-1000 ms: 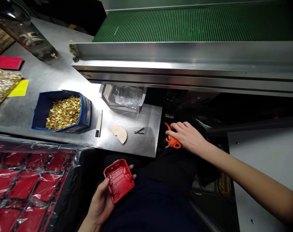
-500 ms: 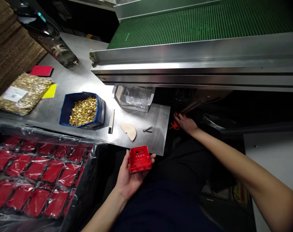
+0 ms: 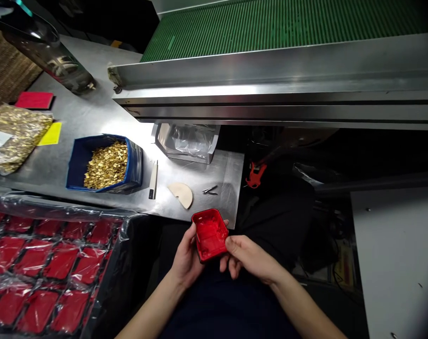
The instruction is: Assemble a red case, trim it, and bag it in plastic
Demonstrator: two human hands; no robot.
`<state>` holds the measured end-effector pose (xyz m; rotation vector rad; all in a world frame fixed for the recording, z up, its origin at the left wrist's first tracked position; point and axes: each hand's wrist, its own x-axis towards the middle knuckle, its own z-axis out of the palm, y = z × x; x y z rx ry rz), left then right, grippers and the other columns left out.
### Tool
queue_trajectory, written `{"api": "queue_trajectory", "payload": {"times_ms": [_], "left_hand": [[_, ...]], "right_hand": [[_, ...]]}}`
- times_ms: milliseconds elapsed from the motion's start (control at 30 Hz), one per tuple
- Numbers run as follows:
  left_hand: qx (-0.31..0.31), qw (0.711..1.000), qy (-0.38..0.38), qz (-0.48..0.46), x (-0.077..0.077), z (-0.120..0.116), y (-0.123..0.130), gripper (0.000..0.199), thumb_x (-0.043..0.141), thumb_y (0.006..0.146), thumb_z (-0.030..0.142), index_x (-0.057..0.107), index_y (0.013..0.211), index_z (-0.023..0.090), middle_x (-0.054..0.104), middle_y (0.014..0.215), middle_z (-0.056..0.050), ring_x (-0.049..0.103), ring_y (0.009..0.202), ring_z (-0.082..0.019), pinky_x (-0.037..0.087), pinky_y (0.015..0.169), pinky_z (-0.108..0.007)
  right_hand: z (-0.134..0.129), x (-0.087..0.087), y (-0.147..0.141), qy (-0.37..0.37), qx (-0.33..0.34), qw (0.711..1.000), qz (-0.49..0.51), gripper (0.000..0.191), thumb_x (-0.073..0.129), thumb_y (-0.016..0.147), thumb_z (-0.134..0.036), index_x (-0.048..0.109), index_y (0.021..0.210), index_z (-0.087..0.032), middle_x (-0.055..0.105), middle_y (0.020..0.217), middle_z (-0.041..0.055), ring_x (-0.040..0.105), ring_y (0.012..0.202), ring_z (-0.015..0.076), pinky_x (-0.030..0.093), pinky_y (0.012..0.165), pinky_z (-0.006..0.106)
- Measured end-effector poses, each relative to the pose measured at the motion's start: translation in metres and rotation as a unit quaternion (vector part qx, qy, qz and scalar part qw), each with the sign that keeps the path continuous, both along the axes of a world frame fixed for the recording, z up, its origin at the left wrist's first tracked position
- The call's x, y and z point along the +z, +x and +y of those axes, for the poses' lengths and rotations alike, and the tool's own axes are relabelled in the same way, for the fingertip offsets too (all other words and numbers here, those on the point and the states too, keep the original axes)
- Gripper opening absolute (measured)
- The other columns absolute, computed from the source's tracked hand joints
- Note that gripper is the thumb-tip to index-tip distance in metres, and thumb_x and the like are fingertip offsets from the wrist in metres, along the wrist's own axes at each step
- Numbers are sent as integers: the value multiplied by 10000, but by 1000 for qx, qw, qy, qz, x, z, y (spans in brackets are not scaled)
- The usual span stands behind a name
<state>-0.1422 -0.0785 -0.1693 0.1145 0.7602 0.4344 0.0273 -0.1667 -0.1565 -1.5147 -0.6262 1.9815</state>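
A red plastic housing (image 3: 210,233), shaped like a shallow open box, is held over my lap with its hollow side facing up. My left hand (image 3: 187,256) grips it from the left and below, thumb on the near left wall. On the other side my right hand (image 3: 251,259) pinches its right edge between thumb and fingers. An orange-red tool (image 3: 255,175), whose kind I cannot make out, lies in the dark space right of the metal table (image 3: 230,202). Small nippers (image 3: 210,190), a pale half-round piece (image 3: 181,194) and a white-handled knife (image 3: 153,181) lie on the table.
A blue bin (image 3: 134,165) of small brass parts stands on the table beside a grey bin (image 3: 186,153) with clear bags. At lower left is a lined crate (image 3: 122,235) of bagged red parts. A green conveyor (image 3: 256,30) with a metal rail crosses above. A bottle (image 3: 64,66) stands at upper left.
My right hand has left the orange-red tool and come down to the housing's right edge. The housing has been turned in my left hand. The view has shifted slightly right.
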Motion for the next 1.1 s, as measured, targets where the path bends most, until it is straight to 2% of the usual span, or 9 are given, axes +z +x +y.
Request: {"api": "queue_trajectory", "payload": {"times_ms": [67,133,233,300,400,567,733,1000,1100], "left_hand": [[-50,997,59,22,-4,0,-1,602,575,960,611,672,1283,112,724,1315,-194,686,1198,-368,545,1025,-479],[-88,978,146,117,-10,3,-5,611,606,946,633,628,1318,149,742,1261,-173,716,1104,-345,568,945,-459],[-91,889,314,320,-19,11,-17,577,647,950,594,537,1380,226,759,1187,-114,717,1051,-289,546,935,-419],[-99,828,386,394,-22,18,-25,506,654,949,578,576,1317,240,755,1169,-101,708,1053,-279,526,945,-403],[-133,791,422,423,-20,25,-34,398,650,945,573,669,1159,238,754,1108,-83,705,982,-271,521,882,-378],[-155,783,434,418,-12,34,-31,355,676,920,557,720,1054,231,754,950,-50,694,848,-254,510,768,-350],[-158,787,451,391,-14,44,-18,330,674,925,536,721,1030,227,747,897,-44,676,798,-242,508,743,-342],[-171,764,469,408,-23,38,-9,366,609,975,527,651,1186,232,708,912,-35,630,797,-228,483,741,-345],[-172,773,451,411,-24,34,-10,407,604,974,548,611,1234,234,679,882,-20,629,796,-228,486,724,-343]], "right_hand": [[-3,-6,-13,-32,-93,993,66,672,591,860,-796,651,982,-138,719,743,43,603,523,93,489,543,216],[-2,-14,-15,-31,-120,991,45,634,651,844,-758,654,970,-137,698,718,24,606,540,91,496,559,215],[-1,-26,-10,-27,-151,988,21,635,689,820,-743,666,985,-130,691,716,22,607,560,99,505,562,226],[2,-34,-8,-19,-164,986,7,661,692,810,-752,673,1013,-123,691,724,21,602,573,98,510,572,231],[8,-45,-7,-3,-175,985,-12,685,675,816,-762,679,1048,-116,694,745,24,594,585,95,517,590,239],[10,-58,-7,33,-193,979,-62,661,681,839,-736,585,1164,-169,730,831,35,675,683,149,560,663,296],[1,-68,-10,63,-206,972,-99,654,651,865,-735,479,1230,-221,749,889,41,727,760,207,583,717,360],[0,-63,-12,86,-222,965,-109,532,582,940,-691,510,1182,-222,748,915,57,702,760,196,576,745,357],[1,-58,-9,92,-222,964,-112,510,606,934,-676,517,1158,-227,747,950,61,702,757,201,574,748,362]]}}
